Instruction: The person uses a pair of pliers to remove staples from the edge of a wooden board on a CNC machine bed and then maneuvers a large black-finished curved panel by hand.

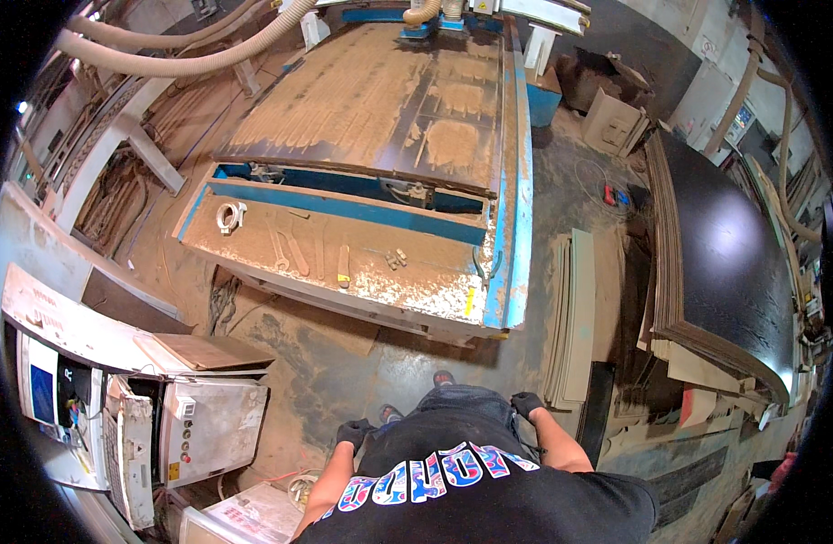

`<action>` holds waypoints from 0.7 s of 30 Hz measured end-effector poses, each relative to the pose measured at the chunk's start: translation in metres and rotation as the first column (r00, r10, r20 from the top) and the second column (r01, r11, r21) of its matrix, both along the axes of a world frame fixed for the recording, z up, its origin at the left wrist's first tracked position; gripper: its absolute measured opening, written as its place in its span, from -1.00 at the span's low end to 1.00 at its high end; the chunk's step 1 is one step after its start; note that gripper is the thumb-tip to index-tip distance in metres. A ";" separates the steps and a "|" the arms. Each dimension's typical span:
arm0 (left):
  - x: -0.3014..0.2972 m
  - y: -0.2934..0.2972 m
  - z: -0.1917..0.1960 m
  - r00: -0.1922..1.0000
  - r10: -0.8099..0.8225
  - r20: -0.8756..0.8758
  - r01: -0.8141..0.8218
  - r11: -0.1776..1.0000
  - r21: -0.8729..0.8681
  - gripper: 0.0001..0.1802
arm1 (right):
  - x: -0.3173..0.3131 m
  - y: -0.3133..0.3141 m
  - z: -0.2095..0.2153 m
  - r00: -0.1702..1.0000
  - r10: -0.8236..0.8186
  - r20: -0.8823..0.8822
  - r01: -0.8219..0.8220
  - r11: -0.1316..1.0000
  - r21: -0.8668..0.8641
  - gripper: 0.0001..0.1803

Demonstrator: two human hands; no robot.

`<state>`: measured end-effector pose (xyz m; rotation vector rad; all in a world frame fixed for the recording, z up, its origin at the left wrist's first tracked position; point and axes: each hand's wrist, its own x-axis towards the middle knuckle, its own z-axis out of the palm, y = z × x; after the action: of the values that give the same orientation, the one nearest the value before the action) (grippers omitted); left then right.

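Both hands wear dark gloves and hang low beside the person's hips. The left hand [354,433] sits curled at the left hip, holding nothing that shows; its fingers look loosely closed, though the glove hides how tightly. The right hand [527,403] rests the same way at the right hip, apparently empty and loosely curled. Neither touches any tool or board, a stance that reads as standing and watching rather than working.

Ahead of both hands, across a strip of dusty concrete floor [344,363], stands the router table [516,227] with its blue frame. Its near shelf is thick with sawdust, and wrenches [290,249] lie there flat, likely left within reach for tool changes, with a pale ring-shaped fitting [228,216] further to the left. Beyond the shelf a dark cut sheet [380,109] lies on the bed, dust marking the routed shapes, and the cutting head [430,23] is at the far end under flexible dust hoses [181,59].

Just to the right of the right hand, pale boards [575,308] lean on edge; further right is a tall stack of dark panels [734,263], kept close to the machine, probably for loading. To the left of the left hand stands a pale control cabinet [208,426] with buttons.
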<state>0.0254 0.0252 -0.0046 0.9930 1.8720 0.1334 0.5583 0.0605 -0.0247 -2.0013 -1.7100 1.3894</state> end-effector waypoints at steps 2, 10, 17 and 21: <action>-0.003 -0.003 -0.003 0.990 -0.139 -0.016 0.140 0.981 0.136 -0.52 | 0.002 -0.001 -0.006 1.000 -0.001 -0.011 0.001 1.000 0.006 -0.66; -0.004 -0.002 -0.002 0.992 -0.117 0.041 0.119 0.991 -0.056 -0.43 | -0.020 0.010 0.041 0.990 -0.052 0.132 0.072 0.986 -0.147 -0.65; -0.012 -0.007 -0.029 0.992 -0.124 0.010 0.124 0.991 -0.050 -0.42 | -0.020 0.006 0.039 0.979 -0.167 0.116 0.187 0.963 -0.194 -0.65; 0.002 -0.005 0.006 1.000 0.004 0.015 -0.005 0.999 0.039 -0.56 | -0.016 0.006 0.030 0.984 -0.113 0.139 0.136 0.976 -0.168 -0.66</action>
<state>0.0278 0.0199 0.0014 1.0117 1.8642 0.1809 0.5420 0.0665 0.0049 -2.2969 -1.5250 1.4446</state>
